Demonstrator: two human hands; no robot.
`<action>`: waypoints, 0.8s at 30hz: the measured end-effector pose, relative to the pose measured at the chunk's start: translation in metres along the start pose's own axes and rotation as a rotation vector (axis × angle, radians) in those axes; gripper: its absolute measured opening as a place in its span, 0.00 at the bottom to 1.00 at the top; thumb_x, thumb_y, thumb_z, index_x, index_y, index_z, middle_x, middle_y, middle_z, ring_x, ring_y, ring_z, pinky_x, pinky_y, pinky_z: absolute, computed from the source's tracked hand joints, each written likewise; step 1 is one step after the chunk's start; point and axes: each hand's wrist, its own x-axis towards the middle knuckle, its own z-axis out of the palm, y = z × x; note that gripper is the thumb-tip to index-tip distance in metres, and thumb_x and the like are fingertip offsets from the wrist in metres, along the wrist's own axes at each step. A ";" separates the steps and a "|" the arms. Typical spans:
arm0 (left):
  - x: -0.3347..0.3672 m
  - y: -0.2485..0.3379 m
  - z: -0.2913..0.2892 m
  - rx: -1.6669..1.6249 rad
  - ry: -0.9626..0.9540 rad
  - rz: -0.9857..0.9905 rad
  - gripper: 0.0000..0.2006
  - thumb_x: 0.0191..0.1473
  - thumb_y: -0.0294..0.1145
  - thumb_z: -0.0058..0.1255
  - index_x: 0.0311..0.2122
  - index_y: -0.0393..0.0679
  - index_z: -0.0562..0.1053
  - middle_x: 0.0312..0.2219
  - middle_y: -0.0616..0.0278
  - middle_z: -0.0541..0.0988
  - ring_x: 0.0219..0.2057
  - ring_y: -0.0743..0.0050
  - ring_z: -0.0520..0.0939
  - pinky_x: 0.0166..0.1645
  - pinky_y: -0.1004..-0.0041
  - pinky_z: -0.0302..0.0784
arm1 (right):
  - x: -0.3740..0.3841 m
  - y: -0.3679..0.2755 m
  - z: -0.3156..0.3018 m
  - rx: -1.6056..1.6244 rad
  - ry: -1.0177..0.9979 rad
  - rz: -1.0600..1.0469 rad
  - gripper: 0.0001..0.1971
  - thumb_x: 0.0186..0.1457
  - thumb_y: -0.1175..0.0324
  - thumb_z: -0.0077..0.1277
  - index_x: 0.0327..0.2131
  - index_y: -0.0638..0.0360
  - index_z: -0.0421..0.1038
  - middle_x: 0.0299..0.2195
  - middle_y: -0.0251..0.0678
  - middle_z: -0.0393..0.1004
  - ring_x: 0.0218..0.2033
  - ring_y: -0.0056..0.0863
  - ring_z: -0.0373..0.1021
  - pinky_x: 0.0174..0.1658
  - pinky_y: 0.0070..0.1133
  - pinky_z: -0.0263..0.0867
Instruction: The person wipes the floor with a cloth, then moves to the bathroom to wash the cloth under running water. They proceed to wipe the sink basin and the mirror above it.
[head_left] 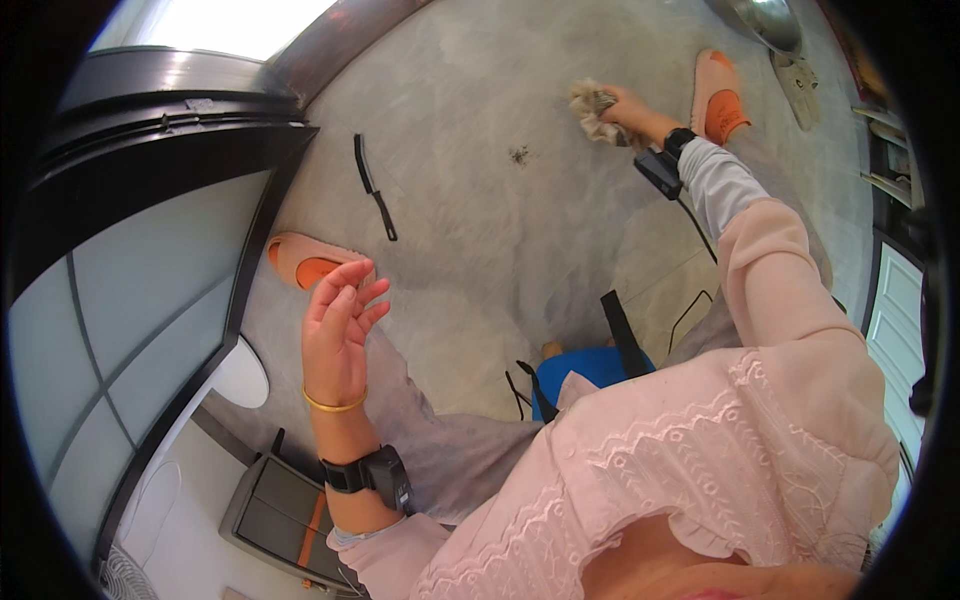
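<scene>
- Cloth (588,104): crumpled, beige-grey, held in the bunched right hand (627,110), near the right slipper (713,80); contact with the floor (470,90) cannot be determined.
- Left hand (337,335): raised, holding nothing, fingers apart and loosely bent; overlaps the left slipper (292,252) in view.
- Dark debris (518,155): small scattered patch on the floor, between cloth and slim black tool (371,185).
- Tool: lying flat, well apart from cloth.

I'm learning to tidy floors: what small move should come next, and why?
Perhaps bring the right hand, which holds the rag, left to the dark debris: it lies on the floor, apart from the rag.
</scene>
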 end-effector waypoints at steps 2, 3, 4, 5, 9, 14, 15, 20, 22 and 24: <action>0.001 0.001 0.000 -0.004 0.017 0.003 0.13 0.54 0.27 0.39 0.45 0.37 0.66 0.45 0.56 0.71 0.42 0.67 0.75 0.44 0.72 0.71 | 0.001 0.033 -0.022 0.016 0.076 0.039 0.32 0.38 0.68 0.55 0.53 0.50 0.61 0.37 0.43 0.74 0.37 0.35 0.70 0.40 0.25 0.65; 0.003 0.001 0.000 -0.004 0.032 0.009 0.13 0.54 0.27 0.39 0.45 0.37 0.66 0.45 0.56 0.71 0.42 0.67 0.75 0.43 0.72 0.71 | 0.004 0.044 -0.025 0.029 0.140 0.166 0.36 0.40 0.61 0.57 0.56 0.49 0.56 0.43 0.49 0.69 0.44 0.39 0.67 0.45 0.28 0.64; 0.004 0.001 0.000 0.004 0.024 0.001 0.13 0.54 0.27 0.39 0.46 0.37 0.65 0.45 0.56 0.71 0.42 0.67 0.75 0.43 0.72 0.71 | 0.005 0.053 -0.020 -0.043 0.216 0.181 0.38 0.40 0.59 0.56 0.57 0.49 0.54 0.46 0.51 0.66 0.47 0.41 0.64 0.47 0.29 0.62; 0.005 0.001 0.000 0.008 0.028 -0.004 0.13 0.54 0.27 0.39 0.46 0.37 0.65 0.45 0.55 0.70 0.42 0.67 0.75 0.43 0.72 0.71 | 0.005 0.059 -0.015 -0.133 0.316 0.247 0.39 0.40 0.57 0.56 0.58 0.49 0.52 0.48 0.52 0.62 0.49 0.44 0.61 0.49 0.31 0.60; 0.009 -0.002 -0.002 0.007 0.026 -0.037 0.14 0.54 0.27 0.39 0.46 0.37 0.64 0.46 0.54 0.70 0.42 0.66 0.74 0.44 0.71 0.72 | 0.010 0.057 -0.002 -0.364 0.412 0.333 0.40 0.41 0.53 0.55 0.59 0.44 0.49 0.50 0.53 0.57 0.51 0.49 0.57 0.52 0.33 0.56; 0.013 0.000 -0.006 0.053 0.052 -0.063 0.16 0.55 0.31 0.40 0.48 0.36 0.64 0.48 0.52 0.69 0.44 0.65 0.74 0.45 0.71 0.72 | 0.053 0.011 -0.012 -0.414 0.448 0.130 0.35 0.41 0.57 0.54 0.56 0.42 0.55 0.46 0.51 0.60 0.48 0.47 0.60 0.49 0.33 0.58; 0.013 0.000 -0.006 0.058 0.071 -0.064 0.16 0.55 0.31 0.40 0.48 0.36 0.63 0.48 0.52 0.69 0.44 0.65 0.74 0.45 0.71 0.72 | 0.068 -0.001 -0.010 -0.449 0.424 0.057 0.35 0.41 0.59 0.54 0.56 0.41 0.56 0.46 0.50 0.60 0.48 0.47 0.60 0.49 0.34 0.58; 0.009 0.004 -0.002 0.037 0.030 -0.014 0.17 0.55 0.32 0.40 0.48 0.36 0.63 0.48 0.51 0.68 0.44 0.65 0.74 0.46 0.71 0.72 | 0.067 -0.053 0.056 -0.510 0.305 -0.191 0.32 0.39 0.64 0.55 0.53 0.37 0.60 0.46 0.46 0.61 0.46 0.48 0.60 0.48 0.34 0.60; 0.007 0.007 0.000 0.037 0.028 0.007 0.17 0.55 0.32 0.40 0.48 0.36 0.63 0.48 0.51 0.68 0.44 0.65 0.74 0.46 0.71 0.72 | 0.042 -0.062 0.076 -0.516 0.229 -0.199 0.31 0.40 0.67 0.56 0.52 0.34 0.61 0.48 0.41 0.58 0.47 0.49 0.59 0.48 0.32 0.61; 0.003 0.009 0.003 0.048 0.044 0.021 0.16 0.55 0.32 0.40 0.48 0.36 0.63 0.48 0.52 0.68 0.44 0.65 0.74 0.46 0.72 0.72 | 0.021 -0.067 0.090 -0.475 0.170 -0.223 0.30 0.41 0.68 0.56 0.50 0.34 0.63 0.48 0.39 0.59 0.46 0.48 0.59 0.48 0.30 0.62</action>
